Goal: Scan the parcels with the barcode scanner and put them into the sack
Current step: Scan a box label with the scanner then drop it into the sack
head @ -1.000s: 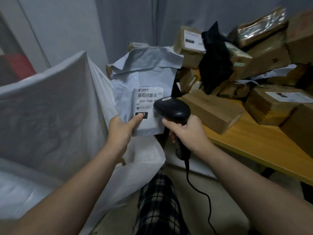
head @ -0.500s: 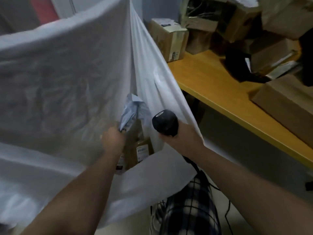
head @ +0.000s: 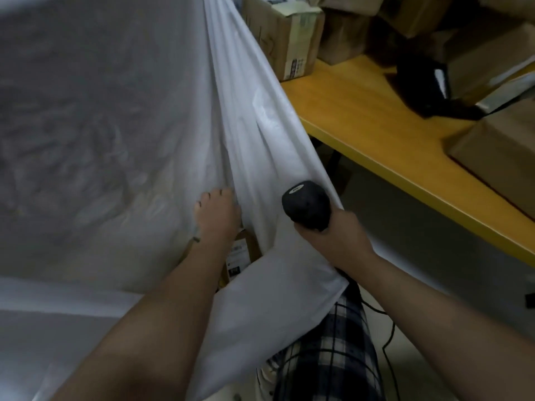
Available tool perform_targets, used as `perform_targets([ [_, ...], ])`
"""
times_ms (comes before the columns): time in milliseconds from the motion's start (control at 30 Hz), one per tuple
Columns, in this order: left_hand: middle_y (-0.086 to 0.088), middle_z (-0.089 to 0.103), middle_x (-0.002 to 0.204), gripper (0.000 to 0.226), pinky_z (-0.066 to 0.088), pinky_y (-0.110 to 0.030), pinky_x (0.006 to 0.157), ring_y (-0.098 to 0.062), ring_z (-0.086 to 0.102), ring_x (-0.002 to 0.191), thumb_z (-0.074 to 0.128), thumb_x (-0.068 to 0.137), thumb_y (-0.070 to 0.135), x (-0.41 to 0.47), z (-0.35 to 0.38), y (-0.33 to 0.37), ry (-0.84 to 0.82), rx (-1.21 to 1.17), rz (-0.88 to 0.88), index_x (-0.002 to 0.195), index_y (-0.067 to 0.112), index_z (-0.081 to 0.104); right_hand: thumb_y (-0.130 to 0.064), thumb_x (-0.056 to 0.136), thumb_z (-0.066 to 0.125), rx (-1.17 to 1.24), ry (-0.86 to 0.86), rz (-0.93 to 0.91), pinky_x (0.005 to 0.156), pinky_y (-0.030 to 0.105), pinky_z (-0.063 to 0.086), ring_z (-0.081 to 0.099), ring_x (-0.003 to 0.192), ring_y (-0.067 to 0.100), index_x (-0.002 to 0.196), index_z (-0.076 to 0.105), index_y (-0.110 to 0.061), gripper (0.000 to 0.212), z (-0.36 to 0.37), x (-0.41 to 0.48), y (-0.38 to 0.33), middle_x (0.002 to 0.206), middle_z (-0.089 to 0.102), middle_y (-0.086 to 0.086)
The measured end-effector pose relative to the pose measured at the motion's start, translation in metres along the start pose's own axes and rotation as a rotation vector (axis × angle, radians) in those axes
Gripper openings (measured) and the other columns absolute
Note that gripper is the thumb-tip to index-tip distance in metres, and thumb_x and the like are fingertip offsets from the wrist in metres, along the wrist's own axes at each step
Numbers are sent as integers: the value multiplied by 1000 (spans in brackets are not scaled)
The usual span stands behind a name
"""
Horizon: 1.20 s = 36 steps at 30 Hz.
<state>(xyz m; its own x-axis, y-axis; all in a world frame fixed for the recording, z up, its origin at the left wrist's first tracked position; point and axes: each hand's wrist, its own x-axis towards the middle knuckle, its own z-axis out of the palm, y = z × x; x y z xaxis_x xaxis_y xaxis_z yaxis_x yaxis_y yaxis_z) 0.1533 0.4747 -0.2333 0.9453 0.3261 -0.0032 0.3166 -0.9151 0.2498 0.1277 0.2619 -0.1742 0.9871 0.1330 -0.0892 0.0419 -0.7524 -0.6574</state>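
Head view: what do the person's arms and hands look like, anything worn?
No sleeves and no gloves: the left hand and the right hand are bare, as are both arms. A thin dark band circles the left wrist.

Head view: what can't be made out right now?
All head view:
- Left hand: seen from the back; the palm side is hidden, so any hold is unclear.
- Sack contents: its cloth and the forearm hide all but one brown parcel.
- Scanner: right hand covers handle and trigger.
- Box label on the table: too blurred to read.
- Right-side boxes: cut off by the frame edge.
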Motion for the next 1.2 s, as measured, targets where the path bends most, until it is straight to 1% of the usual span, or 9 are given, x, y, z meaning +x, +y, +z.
perform_targets([
  [200, 0, 54, 129, 37, 30, -36, 99, -22, 46, 120, 55, 94, 31, -54, -61, 76, 200, -297, 264, 130, 22, 54, -31, 80, 76, 270, 188, -3, 58, 28, 47, 60, 64, 13, 72, 53, -27, 24, -54, -46, 3, 63, 59, -7],
  [267, 0, 56, 127, 37, 29, -34, 95, -22, 47, 118, 57, 92, 30, -77, -81, 107, 246, -341, 389, 128, 22, 56, -28, 80, 76, 368, 272, -17, 62, 33, 52, 63, 65, 14, 75, 60, -21, 19, -83, -68, 9, 63, 62, -4],
  [400, 0, 54, 126, 40, 26, -31, 95, -20, 44, 118, 58, 93, 33, -113, -105, 167, 231, -378, 575, 131, 23, 54, -23, 82, 76, 390, 422, -90, 53, 8, 38, 57, 58, -5, 74, 59, -24, 19, -134, -108, 28, 54, 57, -14],
  [500, -2, 51, 127, 44, 25, -30, 95, -22, 41, 119, 58, 92, 36, -131, -113, 210, 213, -368, 711, 133, 22, 52, -25, 81, 77, 412, 506, -71, 56, 8, 40, 58, 61, -6, 81, 62, -22, 15, -169, -132, 49, 54, 58, -17],
  [600, -3, 42, 135, 53, 26, -34, 101, -22, 35, 126, 56, 92, 43, -143, -118, 252, 180, -297, 832, 139, 21, 45, -27, 81, 76, 401, 589, -36, 58, 19, 42, 58, 61, 1, 77, 62, -22, 16, -202, -149, 71, 57, 58, -12],
  [733, -5, 26, 152, 71, 16, -39, 113, -23, 19, 141, 50, 89, 60, -152, -121, 300, 119, -127, 980, 146, 24, 32, -27, 82, 76, 435, 664, 51, 50, 11, 35, 52, 50, -4, 72, 61, -19, 20, -237, -166, 95, 49, 53, -12],
  [933, -5, 10, 161, 112, -2, -47, 119, -27, 4, 148, 52, 66, 85, -153, -116, 327, -45, 187, 1042, 153, 29, 9, -21, 89, 68, 769, 646, 161, 44, 24, 47, 54, 43, 15, 78, 62, -11, 16, -258, -183, 110, 57, 57, 8],
  [1067, -6, 16, 159, 118, 6, -47, 119, -27, 12, 146, 61, 62, 81, -159, -115, 315, 76, 296, 1122, 153, 25, 10, -24, 90, 66, 886, 610, 197, 49, 28, 49, 55, 49, 17, 84, 63, -12, 14, -253, -189, 118, 61, 57, 11],
  [1200, -8, 31, 154, 92, 20, -43, 114, -28, 28, 141, 70, 76, 54, -166, -112, 295, 243, 288, 1227, 148, 19, 27, -21, 90, 66, 854, 572, 147, 49, 26, 49, 56, 50, 16, 86, 63, -16, 7, -246, -194, 121, 62, 57, 10],
])
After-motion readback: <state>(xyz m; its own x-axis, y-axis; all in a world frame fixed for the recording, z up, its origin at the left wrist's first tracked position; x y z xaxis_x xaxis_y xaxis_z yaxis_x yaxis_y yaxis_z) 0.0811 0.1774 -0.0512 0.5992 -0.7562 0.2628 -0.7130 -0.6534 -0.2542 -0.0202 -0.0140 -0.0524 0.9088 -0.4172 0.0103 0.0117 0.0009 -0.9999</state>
